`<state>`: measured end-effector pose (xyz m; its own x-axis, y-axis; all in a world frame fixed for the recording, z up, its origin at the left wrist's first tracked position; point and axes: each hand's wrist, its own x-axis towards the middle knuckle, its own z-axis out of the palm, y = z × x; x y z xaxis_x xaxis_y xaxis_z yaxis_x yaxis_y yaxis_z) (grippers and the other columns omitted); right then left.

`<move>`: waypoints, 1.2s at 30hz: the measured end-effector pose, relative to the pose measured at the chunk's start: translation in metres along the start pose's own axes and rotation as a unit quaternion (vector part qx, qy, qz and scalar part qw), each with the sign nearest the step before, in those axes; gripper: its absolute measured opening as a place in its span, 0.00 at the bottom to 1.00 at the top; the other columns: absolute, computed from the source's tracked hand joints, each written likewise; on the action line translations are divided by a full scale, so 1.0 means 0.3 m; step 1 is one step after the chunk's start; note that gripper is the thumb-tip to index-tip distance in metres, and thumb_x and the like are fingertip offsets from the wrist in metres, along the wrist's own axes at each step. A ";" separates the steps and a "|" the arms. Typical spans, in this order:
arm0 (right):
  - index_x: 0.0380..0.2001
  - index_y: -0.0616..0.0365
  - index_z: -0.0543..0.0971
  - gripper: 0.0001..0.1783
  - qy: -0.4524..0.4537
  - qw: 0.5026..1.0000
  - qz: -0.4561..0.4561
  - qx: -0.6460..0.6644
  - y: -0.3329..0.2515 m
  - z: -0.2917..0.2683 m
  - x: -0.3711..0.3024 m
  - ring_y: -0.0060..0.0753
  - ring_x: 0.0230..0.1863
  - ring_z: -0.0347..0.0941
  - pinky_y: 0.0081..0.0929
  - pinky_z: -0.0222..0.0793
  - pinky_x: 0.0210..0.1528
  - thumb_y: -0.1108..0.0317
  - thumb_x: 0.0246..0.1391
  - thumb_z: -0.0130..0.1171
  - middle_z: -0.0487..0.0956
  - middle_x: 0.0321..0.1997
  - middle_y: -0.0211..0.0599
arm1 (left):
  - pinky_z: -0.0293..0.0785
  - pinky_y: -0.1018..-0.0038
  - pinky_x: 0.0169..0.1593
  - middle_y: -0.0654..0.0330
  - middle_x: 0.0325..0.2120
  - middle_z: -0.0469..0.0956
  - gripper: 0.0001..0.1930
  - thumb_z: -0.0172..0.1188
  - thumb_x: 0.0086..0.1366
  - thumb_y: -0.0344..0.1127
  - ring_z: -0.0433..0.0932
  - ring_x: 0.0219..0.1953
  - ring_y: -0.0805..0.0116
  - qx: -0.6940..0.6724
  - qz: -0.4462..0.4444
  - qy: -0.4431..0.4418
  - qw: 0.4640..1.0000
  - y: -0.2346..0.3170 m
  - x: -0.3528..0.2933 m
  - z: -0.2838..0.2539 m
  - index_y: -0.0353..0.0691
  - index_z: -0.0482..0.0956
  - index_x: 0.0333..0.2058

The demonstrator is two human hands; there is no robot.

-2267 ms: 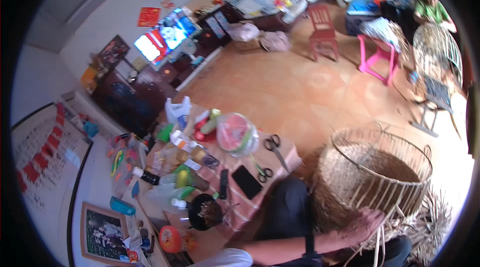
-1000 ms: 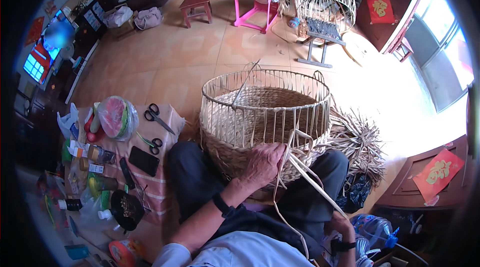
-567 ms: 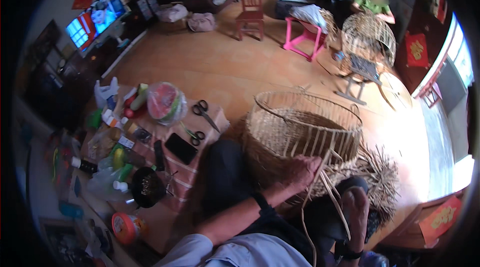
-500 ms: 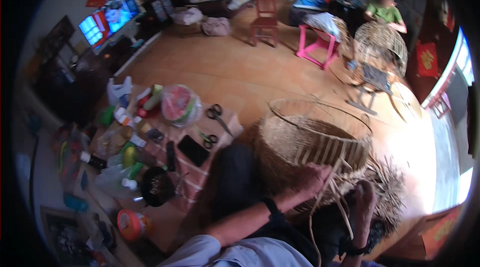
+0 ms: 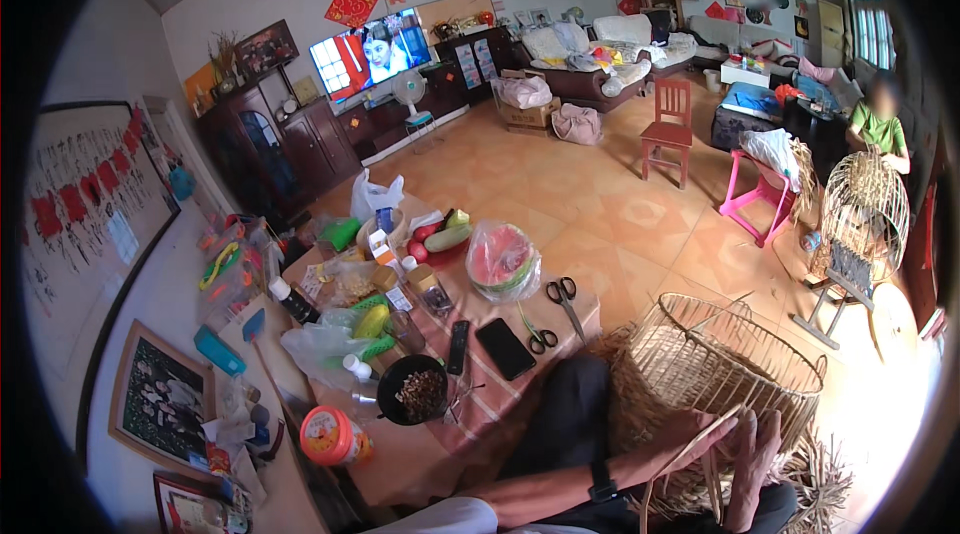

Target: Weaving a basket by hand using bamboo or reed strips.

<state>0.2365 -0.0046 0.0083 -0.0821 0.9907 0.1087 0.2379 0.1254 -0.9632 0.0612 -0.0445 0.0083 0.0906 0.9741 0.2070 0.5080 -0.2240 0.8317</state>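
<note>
A half-woven straw basket (image 5: 655, 374) sits at my lap, with bare upright ribs and a loop rising along its rim. My left hand (image 5: 690, 431), a dark band on its wrist, is at the near side of the basket, closed on a pale straw strip (image 5: 668, 469). The strip bends near the fingertips and trails down toward my lap. Close beside it, my right hand (image 5: 750, 469) points upward, its fingers bunched at the bend of the strip. Its fingertips partly hide what they pinch. Below the basket's right side lies a bundle of loose straw (image 5: 818, 484).
On the left, a low table (image 5: 475, 434) carries a phone (image 5: 506, 349), scissors (image 5: 566, 308), wrapped watermelon (image 5: 500, 259), a black bowl (image 5: 412, 389) and an orange-lidded tub (image 5: 333, 436). A red chair (image 5: 667, 134) and pink stool (image 5: 760, 199) stand beyond. Another person (image 5: 880, 129) handles a basket frame (image 5: 865, 199).
My view has swung up and leftward, so the room sits lower and farther right. My right hand has come closer to my left hand beside the basket.
</note>
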 end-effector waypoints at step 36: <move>0.26 0.64 0.69 0.09 0.175 0.949 -0.028 -0.260 0.261 -0.296 -0.075 0.44 0.26 0.62 0.42 0.64 0.33 0.75 0.56 0.59 0.66 0.23 0.47 | 0.71 0.64 0.55 0.60 0.28 0.74 0.06 0.55 0.62 0.32 0.74 0.43 0.61 0.243 0.257 0.063 0.933 -0.002 0.093 -0.031 0.39 0.78 0.37</move>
<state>0.3430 -0.0122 -0.0477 0.1967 0.9273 0.3185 0.6951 0.0972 -0.7123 0.0555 -0.0173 0.0184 0.3439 0.7240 0.5980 0.7564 -0.5909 0.2804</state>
